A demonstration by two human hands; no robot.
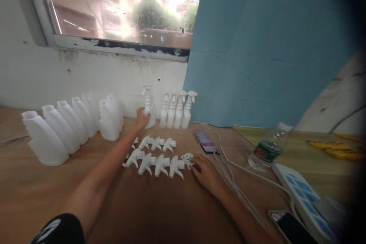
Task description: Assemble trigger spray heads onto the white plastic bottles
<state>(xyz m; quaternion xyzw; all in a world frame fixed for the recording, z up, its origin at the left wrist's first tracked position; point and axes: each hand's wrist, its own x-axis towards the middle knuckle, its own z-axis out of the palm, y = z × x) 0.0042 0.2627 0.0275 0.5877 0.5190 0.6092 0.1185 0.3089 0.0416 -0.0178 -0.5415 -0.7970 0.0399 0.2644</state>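
Observation:
My left hand (142, 117) reaches far across the wooden table (160, 213) and is wrapped round the base of a white spray bottle (149, 103) with its trigger head on, standing upright by the wall. My right hand (206, 173) rests on the table with its fingers pinched on a white trigger sprayer head (187, 159) at the right end of a row of loose sprayer heads (156, 164). A second row of sprayer heads (157, 143) lies just behind.
Several capless white bottles (60, 129) line the left side. Several finished spray bottles (177, 109) stand by a blue sheet (265, 45). Thin white dip tubes (228, 175), a phone (210, 146), a water bottle (267, 148), a power strip (303, 198) and another phone (288, 227) lie at right.

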